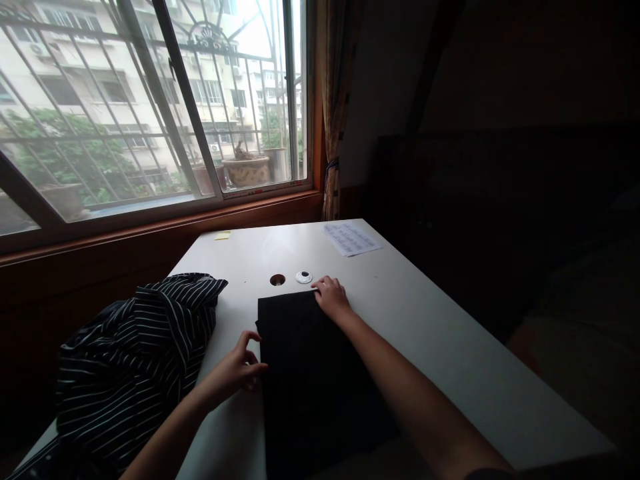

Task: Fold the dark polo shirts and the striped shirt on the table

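A folded black cloth (310, 373) lies flat on the white table (415, 333), its far edge nearly straight. Its exact kind of garment or fabric does not show. My left hand (245, 367) is at the cloth's left edge, thumb and index finger spread apart and touching that edge, the other fingers curled. At the far right corner, my right hand (331, 298) has its bent fingers closed on the cloth's edge. To the left of my left arm, a black garment with white stripes (145, 353) lies in a crumpled heap.
Beyond the cloth are a round hole (277, 280) in the tabletop and a white round cover (303, 277). A printed sheet (351, 239) lies at the far right, a yellow sticky note (223, 235) at the far left. A barred window (200, 100) and a curtain (334, 120) stand behind.
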Available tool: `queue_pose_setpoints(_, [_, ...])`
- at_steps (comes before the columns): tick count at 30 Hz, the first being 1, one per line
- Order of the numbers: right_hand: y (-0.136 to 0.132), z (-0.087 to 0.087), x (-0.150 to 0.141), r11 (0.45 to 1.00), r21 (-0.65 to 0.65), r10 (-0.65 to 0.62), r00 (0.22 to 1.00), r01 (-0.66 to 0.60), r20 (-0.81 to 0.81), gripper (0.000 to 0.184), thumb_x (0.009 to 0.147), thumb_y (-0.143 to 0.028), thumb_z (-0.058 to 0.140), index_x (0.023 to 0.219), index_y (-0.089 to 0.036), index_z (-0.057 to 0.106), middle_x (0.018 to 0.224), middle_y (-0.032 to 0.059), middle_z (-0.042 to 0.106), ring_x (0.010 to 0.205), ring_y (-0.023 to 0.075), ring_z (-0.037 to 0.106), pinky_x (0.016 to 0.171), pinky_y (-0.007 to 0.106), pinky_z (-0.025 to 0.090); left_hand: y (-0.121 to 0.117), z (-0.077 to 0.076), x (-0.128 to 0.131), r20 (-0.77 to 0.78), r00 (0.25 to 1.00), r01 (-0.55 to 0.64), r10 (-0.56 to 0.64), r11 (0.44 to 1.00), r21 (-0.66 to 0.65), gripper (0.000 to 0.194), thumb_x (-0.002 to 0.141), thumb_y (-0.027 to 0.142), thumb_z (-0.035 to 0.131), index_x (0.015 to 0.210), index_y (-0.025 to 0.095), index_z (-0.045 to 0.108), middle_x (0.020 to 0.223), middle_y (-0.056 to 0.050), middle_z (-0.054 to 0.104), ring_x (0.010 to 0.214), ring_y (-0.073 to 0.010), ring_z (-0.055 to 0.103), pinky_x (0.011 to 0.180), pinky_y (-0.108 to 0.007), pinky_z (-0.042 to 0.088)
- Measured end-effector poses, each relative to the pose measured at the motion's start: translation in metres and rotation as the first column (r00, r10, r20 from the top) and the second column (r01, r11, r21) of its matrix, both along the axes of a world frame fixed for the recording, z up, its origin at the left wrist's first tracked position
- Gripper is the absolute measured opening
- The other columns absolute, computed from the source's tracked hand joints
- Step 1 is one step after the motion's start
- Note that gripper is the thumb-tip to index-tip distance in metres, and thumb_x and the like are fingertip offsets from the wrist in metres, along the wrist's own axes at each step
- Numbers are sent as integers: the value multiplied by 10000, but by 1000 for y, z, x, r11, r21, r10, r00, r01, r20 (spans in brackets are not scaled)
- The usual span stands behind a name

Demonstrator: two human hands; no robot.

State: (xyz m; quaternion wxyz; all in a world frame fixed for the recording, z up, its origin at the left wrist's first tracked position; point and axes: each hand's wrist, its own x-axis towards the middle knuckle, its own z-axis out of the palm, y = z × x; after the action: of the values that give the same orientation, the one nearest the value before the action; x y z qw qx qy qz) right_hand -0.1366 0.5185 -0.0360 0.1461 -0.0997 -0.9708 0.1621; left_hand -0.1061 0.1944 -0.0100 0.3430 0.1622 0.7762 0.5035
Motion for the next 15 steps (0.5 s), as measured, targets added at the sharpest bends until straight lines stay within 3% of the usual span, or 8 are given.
queue_pose_setpoints(3, [-20,5,26,990,88,116,992,-111,-55,403,919,-237,552,1313,-277,625,1371,98,545,1313,301,407,1158,482,282,-1,6,-24,-284,959,-25,-4,995,-98,402,845,518,612,1088,226,481,792,2,627,667,-198,661,611,-332,542])
queue_pose_setpoints(5, [-35,6,50,966,109,240,970,-234,-43,436,928,-279,554,1363,-274,588,1430,93,519,1376,293,370,1206,497,203,3,7,-45,-506,862,-79,-5,986,-145,348,873,512,560,1034,203,563,950,-66,651,811,-231,680,732,-379,560])
queue_pose_setpoints(8, [-56,3,91,897,78,434,900,-435,30,457,971,-385,521,1415,-278,544,1521,73,465,1436,287,342,1221,516,192,16,1,-75,-719,694,-149,-37,970,-194,335,889,447,528,1087,197,631,1185,-122,612,1054,-284,640,939,-450,511])
queue_pose_setpoints(11, [-67,-1,131,849,15,526,847,-528,73,480,1019,-429,440,1477,-292,474,1577,52,412,1478,276,303,1224,530,202,34,-8,-97,-787,608,-150,-107,958,-245,373,889,398,529,1196,212,627,1263,-121,599,1195,-311,567,1053,-489,429])
queue_pose_setpoints(15, [-66,2,174,838,-98,544,836,-537,75,528,1015,-478,457,1516,-317,421,1596,42,385,1485,265,302,1234,509,210,52,-17,-112,-762,625,-77,-169,958,-275,439,881,401,552,1265,195,611,1267,-118,628,1196,-288,573,1055,-434,430])
